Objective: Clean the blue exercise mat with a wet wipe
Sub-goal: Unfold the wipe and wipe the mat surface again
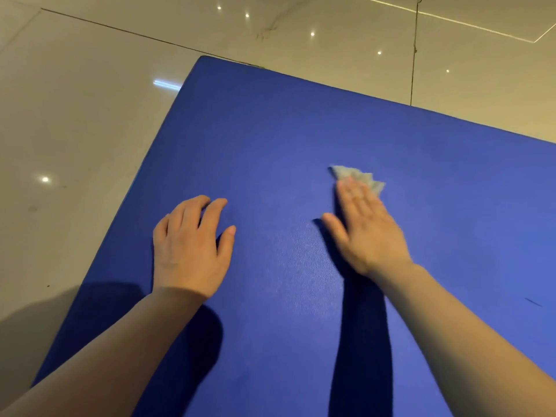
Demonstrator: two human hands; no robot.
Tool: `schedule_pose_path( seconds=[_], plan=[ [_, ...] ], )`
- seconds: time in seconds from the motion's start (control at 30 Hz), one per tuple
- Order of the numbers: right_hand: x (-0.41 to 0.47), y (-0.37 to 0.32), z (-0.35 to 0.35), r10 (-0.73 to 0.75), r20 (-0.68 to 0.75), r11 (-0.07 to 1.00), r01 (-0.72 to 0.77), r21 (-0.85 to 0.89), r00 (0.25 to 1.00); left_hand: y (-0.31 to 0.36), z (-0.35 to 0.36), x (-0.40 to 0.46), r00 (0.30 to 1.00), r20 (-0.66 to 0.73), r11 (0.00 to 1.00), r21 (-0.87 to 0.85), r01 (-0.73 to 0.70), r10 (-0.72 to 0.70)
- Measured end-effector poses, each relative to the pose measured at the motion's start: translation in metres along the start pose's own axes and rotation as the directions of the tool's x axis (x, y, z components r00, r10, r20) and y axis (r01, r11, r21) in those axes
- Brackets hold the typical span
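Floor tile borders the blue exercise mat on the left, where the left hand rests, fingers loosely curled, holding nothing. Right of it, the right hand presses the wet wipe flat under straight fingers, the wipe poking out past the fingertips, unwiped mat beyond.

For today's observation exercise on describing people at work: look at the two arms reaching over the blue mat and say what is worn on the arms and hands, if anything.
Nothing is worn on either. The left hand and right hand are bare, with no gloves, rings, watch or bracelet visible. Both forearms are uncovered right to the bottom edge of the picture, so no sleeve shows. The right hand's outline is blurred, so very small details there cannot be made out.
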State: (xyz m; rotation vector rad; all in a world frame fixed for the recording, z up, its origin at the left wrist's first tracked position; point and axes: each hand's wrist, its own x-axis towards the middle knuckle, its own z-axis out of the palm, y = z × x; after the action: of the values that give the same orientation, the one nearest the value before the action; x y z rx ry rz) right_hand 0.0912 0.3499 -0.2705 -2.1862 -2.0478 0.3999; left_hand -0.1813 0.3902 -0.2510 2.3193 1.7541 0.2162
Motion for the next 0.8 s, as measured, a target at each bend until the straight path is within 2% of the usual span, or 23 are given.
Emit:
schedule_pose_path(
  seconds=[0.07,0.13,0.2,0.23,0.3,0.37,0.43,0.5,0.53,0.63,0.73,0.8],
  plan=[
    [0.006,0.027,-0.013,0.221,-0.011,0.975,-0.221,0.012,0.975,0.005,0.002,0.014,0.995,0.073,0.998,0.026,0.061,-0.062],
    [0.016,0.033,-0.022,0.4,0.037,0.914,-0.402,0.053,0.916,0.01,0.008,0.027,0.972,0.183,0.988,0.052,0.142,-0.15],
    [0.026,0.014,-0.024,0.45,0.052,0.891,-0.452,0.047,0.891,0.012,0.017,0.031,0.956,0.233,0.981,0.113,0.157,-0.18],
    [0.031,0.001,-0.022,0.404,0.055,0.914,-0.405,0.021,0.913,0.011,0.022,0.031,0.961,0.222,0.981,0.139,0.138,-0.167],
    [0.04,-0.032,-0.014,0.179,0.045,0.984,-0.179,0.014,0.983,0.008,0.028,0.027,0.988,0.107,0.981,0.169,0.097,-0.116],
    [0.052,-0.062,-0.006,-0.04,0.062,0.998,0.036,0.057,0.997,0.003,0.03,0.026,0.997,0.024,0.981,0.18,0.071,-0.077],
    [0.065,-0.072,-0.002,-0.132,0.091,0.989,0.124,0.083,0.987,0.002,0.031,0.03,0.999,-0.002,0.978,0.206,0.04,-0.04],
    [0.075,-0.061,-0.004,-0.152,0.094,0.987,0.145,0.073,0.984,0.004,0.032,0.029,0.999,-0.028,0.98,0.192,0.051,-0.046],
    [0.08,-0.045,-0.008,-0.117,0.084,0.992,0.113,0.05,0.99,0.005,0.033,0.029,0.998,-0.041,0.983,0.178,0.056,-0.049],
    [0.103,0.025,-0.027,0.111,0.041,0.993,-0.11,-0.03,0.993,0.005,0.033,0.031,0.996,-0.092,0.99,0.135,0.031,-0.019],
    [0.124,0.081,-0.052,0.398,0.049,0.917,-0.398,-0.006,0.916,0.004,0.033,0.033,0.993,-0.12,0.989,0.147,0.027,-0.009],
    [0.135,0.087,-0.055,0.507,0.042,0.862,-0.506,-0.023,0.861,0.004,0.035,0.031,0.992,-0.124,0.988,0.154,0.02,-0.001]
  ],
)
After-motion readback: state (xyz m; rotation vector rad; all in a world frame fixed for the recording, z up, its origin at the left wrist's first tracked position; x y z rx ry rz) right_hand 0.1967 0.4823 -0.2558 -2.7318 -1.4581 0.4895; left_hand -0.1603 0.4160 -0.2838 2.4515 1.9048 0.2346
